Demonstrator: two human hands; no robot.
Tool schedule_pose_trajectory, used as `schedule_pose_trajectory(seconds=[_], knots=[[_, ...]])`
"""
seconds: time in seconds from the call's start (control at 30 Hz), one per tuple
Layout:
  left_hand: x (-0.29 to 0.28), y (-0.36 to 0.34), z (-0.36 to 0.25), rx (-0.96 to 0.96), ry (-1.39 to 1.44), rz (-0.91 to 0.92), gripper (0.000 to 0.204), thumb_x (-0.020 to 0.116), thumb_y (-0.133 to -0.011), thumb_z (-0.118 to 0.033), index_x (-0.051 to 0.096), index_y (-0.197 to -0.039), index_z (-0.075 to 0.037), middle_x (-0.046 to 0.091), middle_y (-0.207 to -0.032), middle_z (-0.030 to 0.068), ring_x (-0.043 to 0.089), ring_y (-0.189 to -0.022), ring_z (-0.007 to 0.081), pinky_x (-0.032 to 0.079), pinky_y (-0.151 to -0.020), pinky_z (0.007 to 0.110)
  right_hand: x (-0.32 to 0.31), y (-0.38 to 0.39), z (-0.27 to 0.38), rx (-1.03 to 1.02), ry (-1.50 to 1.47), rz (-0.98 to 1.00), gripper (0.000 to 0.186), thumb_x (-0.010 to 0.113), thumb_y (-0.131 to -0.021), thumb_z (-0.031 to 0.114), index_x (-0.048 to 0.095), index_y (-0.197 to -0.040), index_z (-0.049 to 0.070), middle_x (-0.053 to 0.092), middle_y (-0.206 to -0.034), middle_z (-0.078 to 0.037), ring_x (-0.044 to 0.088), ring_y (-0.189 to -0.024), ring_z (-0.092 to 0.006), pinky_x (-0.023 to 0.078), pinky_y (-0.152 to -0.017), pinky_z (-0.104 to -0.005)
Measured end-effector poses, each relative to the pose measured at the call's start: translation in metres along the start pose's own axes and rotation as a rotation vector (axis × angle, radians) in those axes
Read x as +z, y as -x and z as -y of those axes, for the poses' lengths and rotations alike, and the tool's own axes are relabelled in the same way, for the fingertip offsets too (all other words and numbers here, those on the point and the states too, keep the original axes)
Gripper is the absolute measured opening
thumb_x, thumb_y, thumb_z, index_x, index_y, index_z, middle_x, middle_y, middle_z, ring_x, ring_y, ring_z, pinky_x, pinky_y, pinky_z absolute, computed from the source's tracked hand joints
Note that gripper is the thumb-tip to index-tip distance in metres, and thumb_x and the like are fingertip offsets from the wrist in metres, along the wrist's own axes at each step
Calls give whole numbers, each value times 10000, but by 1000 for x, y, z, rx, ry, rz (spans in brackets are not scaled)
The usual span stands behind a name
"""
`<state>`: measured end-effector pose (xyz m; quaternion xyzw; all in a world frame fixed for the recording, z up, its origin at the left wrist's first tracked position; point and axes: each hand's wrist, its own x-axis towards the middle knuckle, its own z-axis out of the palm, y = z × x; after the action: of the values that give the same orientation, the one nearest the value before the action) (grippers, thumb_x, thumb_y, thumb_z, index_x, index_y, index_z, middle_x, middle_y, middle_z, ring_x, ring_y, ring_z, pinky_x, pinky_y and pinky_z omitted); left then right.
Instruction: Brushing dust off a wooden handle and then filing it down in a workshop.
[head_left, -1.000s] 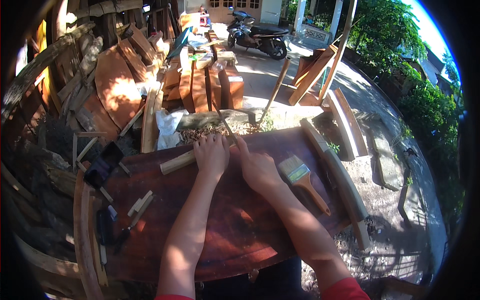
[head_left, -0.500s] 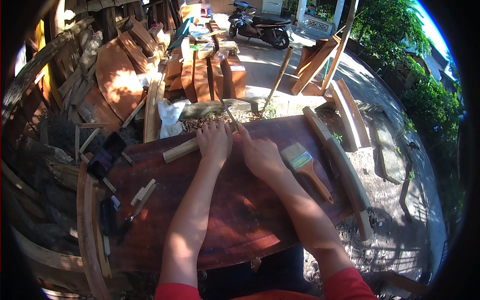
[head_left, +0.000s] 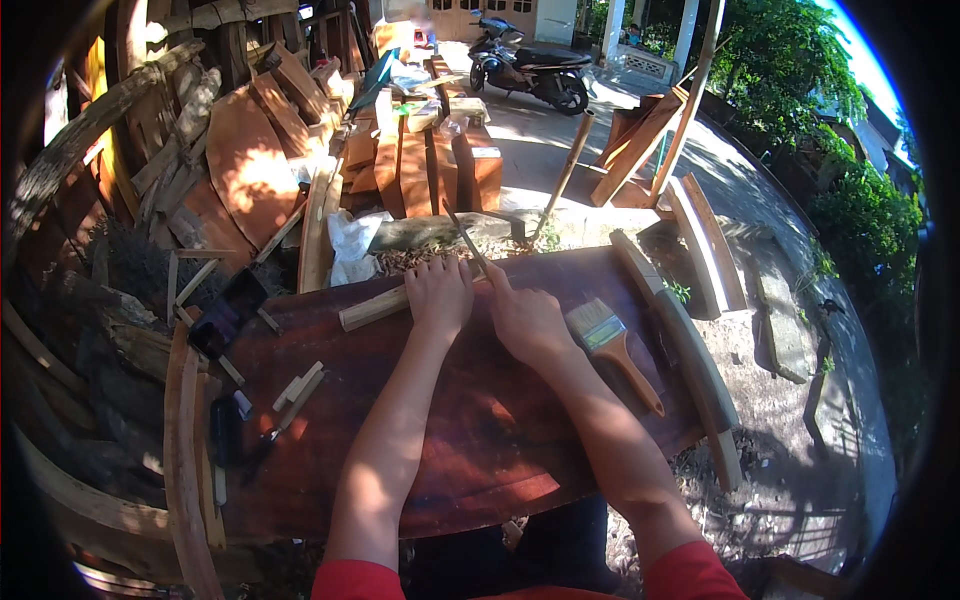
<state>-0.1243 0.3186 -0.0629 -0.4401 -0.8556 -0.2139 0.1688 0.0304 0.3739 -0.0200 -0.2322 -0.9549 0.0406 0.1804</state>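
Note:
On the dark reddish-brown wooden board (head_left: 400, 400), my left hand (head_left: 441, 297) presses down on a pale squared wooden stick (head_left: 375, 308), fingers wrapped over it near the board's far edge. Just to its right, my right hand (head_left: 530, 322) is closed around a long, slim, dark tool (head_left: 466, 236). The tool points away over the far edge and crosses close to the left fingertips. Whether it is a file or a knife is not clear, and its handle is hidden in my fist. A wide paintbrush (head_left: 615, 345) with a wooden handle lies right of my right forearm.
Small wood pieces (head_left: 298, 388) and a dark phone-like device (head_left: 228, 312) lie at the left. A curved timber (head_left: 690, 350) runs along the board's right side. Beyond are reddish wood blocks (head_left: 415, 170), a white plastic bag (head_left: 352, 245), an upright post (head_left: 566, 175) and a parked motorbike (head_left: 530, 65).
The whole view has shifted slightly, so everything appears a little lower and to the right. Both hands keep their holds, with almost no movement relative to the board.

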Motion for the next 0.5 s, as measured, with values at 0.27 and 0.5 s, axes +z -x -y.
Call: schedule_pose_trajectory(seconds=[0.27,0.5], knots=[[-2,0,0,-41,-29,16,412,398,-1082,-318,717,-1078,-56,705,-1114,168,646,-1088,345,432,-1001,500,-3,0,2,-32,-42,-6,545,552,-973,216,436,-1459,-3,719,-714,-175,722,-675,-382,566,-753,-506],[1,1,1,22,20,-19,409,400,-1079,-317,720,-1055,-64,705,-1111,167,645,-1086,346,433,-992,502,-8,2,8,63,-28,56,407,518,-998,202,461,-1374,56,719,-809,-236,704,-786,-459,541,-745,-588]])
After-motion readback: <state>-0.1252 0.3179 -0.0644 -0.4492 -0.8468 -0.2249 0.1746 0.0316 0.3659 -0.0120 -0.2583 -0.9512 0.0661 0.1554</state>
